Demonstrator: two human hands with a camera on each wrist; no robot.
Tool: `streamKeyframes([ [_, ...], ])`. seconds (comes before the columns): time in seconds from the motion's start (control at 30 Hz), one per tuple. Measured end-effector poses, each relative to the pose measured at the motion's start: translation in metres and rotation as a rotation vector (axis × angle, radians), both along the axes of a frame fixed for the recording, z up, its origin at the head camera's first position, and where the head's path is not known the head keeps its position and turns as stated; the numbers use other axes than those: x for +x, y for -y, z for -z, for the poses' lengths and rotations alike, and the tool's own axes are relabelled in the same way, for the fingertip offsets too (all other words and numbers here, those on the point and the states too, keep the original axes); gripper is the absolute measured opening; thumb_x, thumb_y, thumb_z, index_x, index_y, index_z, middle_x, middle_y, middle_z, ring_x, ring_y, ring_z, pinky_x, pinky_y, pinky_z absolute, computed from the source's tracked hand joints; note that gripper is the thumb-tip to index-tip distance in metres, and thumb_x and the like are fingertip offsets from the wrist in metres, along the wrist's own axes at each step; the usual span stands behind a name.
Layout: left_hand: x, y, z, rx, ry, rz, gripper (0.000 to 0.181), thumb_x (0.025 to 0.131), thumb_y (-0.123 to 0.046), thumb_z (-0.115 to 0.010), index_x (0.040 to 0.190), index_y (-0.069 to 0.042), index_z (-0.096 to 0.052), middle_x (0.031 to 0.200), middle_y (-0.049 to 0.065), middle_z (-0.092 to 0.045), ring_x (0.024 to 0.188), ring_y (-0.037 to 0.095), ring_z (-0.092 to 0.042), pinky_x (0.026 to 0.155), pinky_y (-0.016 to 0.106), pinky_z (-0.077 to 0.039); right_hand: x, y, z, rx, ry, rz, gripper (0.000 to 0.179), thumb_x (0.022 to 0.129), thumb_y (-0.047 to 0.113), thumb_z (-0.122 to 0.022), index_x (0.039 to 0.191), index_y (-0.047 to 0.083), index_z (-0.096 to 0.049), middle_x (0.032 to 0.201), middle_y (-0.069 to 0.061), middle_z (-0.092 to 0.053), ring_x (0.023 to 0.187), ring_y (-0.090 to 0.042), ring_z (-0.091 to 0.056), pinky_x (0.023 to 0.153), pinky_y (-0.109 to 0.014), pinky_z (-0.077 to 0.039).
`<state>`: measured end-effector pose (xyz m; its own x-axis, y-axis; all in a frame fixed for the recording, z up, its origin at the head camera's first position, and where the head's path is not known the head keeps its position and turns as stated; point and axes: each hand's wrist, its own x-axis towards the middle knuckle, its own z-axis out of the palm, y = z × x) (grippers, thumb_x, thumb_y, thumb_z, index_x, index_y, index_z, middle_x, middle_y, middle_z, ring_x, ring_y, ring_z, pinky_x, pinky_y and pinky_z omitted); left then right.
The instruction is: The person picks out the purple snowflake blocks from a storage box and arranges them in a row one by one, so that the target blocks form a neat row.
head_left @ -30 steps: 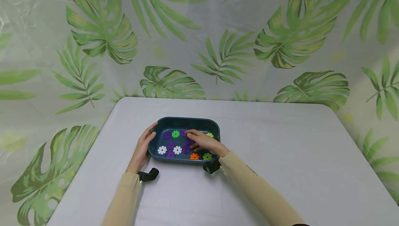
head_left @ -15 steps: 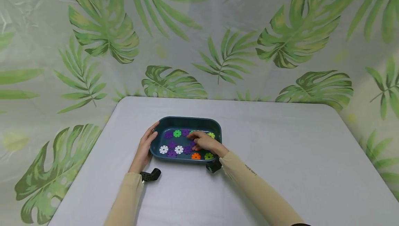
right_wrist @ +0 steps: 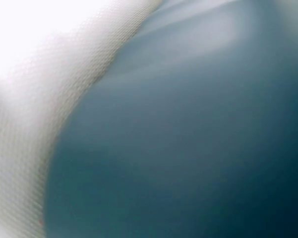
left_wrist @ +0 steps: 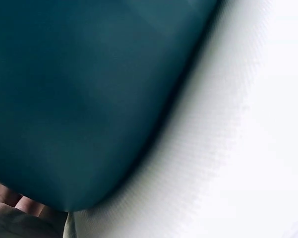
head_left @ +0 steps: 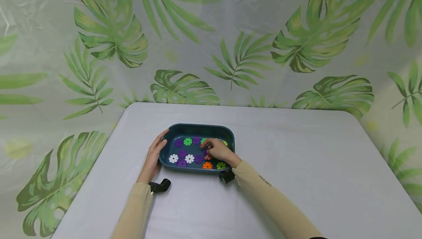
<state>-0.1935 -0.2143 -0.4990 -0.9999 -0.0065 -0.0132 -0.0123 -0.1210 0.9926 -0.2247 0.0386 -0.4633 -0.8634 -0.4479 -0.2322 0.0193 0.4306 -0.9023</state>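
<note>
In the head view, a dark teal tray (head_left: 189, 128) holds several notched plastic snowflake discs. My left hand (head_left: 151, 158) grips the tray's left side, with the thumb near the rim; a few of its fingers (left_wrist: 27, 204) show past the tray's edge in the left wrist view. Inside the tray's right half is my right hand (head_left: 221, 152), palm down with bent fingers. Its thumb and index finger are close about a purple snowflake disc (head_left: 206, 152), but whether they pinch it is hidden. A white disc (head_left: 189, 159) and an orange disc (head_left: 207, 165) lie nearby.
More discs are spread over the tray floor, among them a green one (head_left: 187, 141), another white one (head_left: 173, 158) and a yellow-green one (head_left: 221, 165). The tray stands on a white-covered table (head_left: 290, 151). Behind it hangs a leaf-printed curtain (head_left: 237, 59).
My right hand has drawn slightly to the right, and its fingers, more spread before, now bend closer together over the purple disc. The left hand keeps its place on the tray.
</note>
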Motion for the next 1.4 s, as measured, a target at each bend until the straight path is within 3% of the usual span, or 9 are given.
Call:
streamKeyframes([
  [0.1, 0.000, 0.000, 0.000, 0.001, -0.002, -0.003, 0.045, 0.103, -0.024, -0.045, 0.147, -0.018, -0.040, 0.153, -0.003, -0.029, 0.141, 0.012, -0.017, 0.113, 0.036, -0.017, 0.000, 0.000, -0.001, 0.035, -0.025, 0.014, 0.021, 0.089, -0.011, -0.051, 0.104, -0.004, -0.064, 0.068, -0.009, -0.051, 0.052, -0.015, -0.056, 0.053, -0.026, -0.051],
  [0.23, 0.001, -0.001, 0.000, 0.001, -0.005, -0.004, 0.045, 0.103, -0.023, -0.044, 0.147, -0.017, -0.039, 0.153, -0.003, -0.029, 0.141, 0.012, -0.016, 0.113, 0.036, -0.016, 0.001, -0.003, -0.005, 0.039, -0.057, 0.016, 0.018, 0.089, -0.006, -0.054, 0.103, -0.001, -0.065, 0.066, -0.007, -0.055, 0.051, -0.014, -0.051, 0.050, -0.026, -0.048],
  [0.43, 0.002, -0.001, 0.000, -0.003, -0.002, -0.006, 0.045, 0.103, -0.025, -0.045, 0.147, -0.019, -0.040, 0.153, -0.003, -0.029, 0.141, 0.012, -0.017, 0.113, 0.036, -0.017, 0.001, -0.017, -0.016, -0.084, -0.037, 0.032, 0.019, 0.090, -0.002, -0.054, 0.106, -0.002, -0.064, 0.075, -0.010, -0.057, 0.056, -0.015, -0.054, 0.055, -0.026, -0.050],
  [0.6, 0.002, -0.001, 0.000, -0.001, -0.005, -0.003, 0.044, 0.103, -0.025, -0.045, 0.146, -0.018, -0.041, 0.153, -0.003, -0.029, 0.140, 0.012, -0.018, 0.113, 0.037, -0.019, 0.001, -0.042, -0.030, -0.184, 0.008, 0.042, 0.021, 0.095, 0.003, -0.050, 0.113, -0.003, -0.059, 0.080, -0.011, -0.055, 0.062, -0.017, -0.053, 0.058, -0.025, -0.049],
  [0.8, 0.004, -0.002, -0.007, 0.000, 0.008, -0.002, 0.044, 0.103, -0.020, -0.044, 0.147, -0.015, -0.039, 0.154, 0.001, -0.027, 0.142, 0.016, -0.017, 0.113, 0.039, -0.017, -0.005, -0.090, -0.037, -0.191, -0.011, 0.094, 0.024, 0.097, 0.009, -0.050, 0.116, -0.004, -0.056, 0.084, -0.008, -0.056, 0.067, -0.017, -0.052, 0.061, -0.029, -0.048],
  [1.0, 0.011, -0.005, -0.023, 0.004, 0.018, 0.012, 0.045, 0.103, -0.015, -0.042, 0.148, -0.009, -0.036, 0.155, 0.005, -0.024, 0.142, 0.018, -0.015, 0.113, 0.039, -0.016, -0.009, -0.136, -0.025, -0.182, -0.015, 0.189, 0.025, 0.097, 0.004, -0.048, 0.116, -0.012, -0.052, 0.089, -0.011, -0.060, 0.069, -0.015, -0.056, 0.068, -0.029, -0.053],
  [1.2, 0.013, -0.006, -0.028, -0.026, 0.020, 0.003, 0.045, 0.103, -0.016, -0.043, 0.147, -0.010, -0.037, 0.155, 0.004, -0.025, 0.142, 0.018, -0.015, 0.113, 0.038, -0.016, -0.012, -0.151, -0.003, -0.132, 0.010, 0.260, 0.024, 0.094, -0.002, -0.046, 0.114, -0.015, -0.052, 0.089, -0.014, -0.061, 0.066, -0.011, -0.059, 0.066, -0.027, -0.054],
  [1.4, 0.006, -0.003, -0.016, -0.048, -0.001, -0.007, 0.044, 0.103, -0.015, -0.043, 0.146, -0.009, -0.039, 0.154, 0.004, -0.027, 0.143, 0.018, -0.013, 0.114, 0.038, -0.013, -0.015, -0.144, 0.013, -0.046, 0.034, 0.284, 0.026, 0.093, -0.004, -0.043, 0.115, -0.013, -0.054, 0.091, -0.019, -0.062, 0.066, -0.016, -0.065, 0.064, -0.029, -0.056],
])
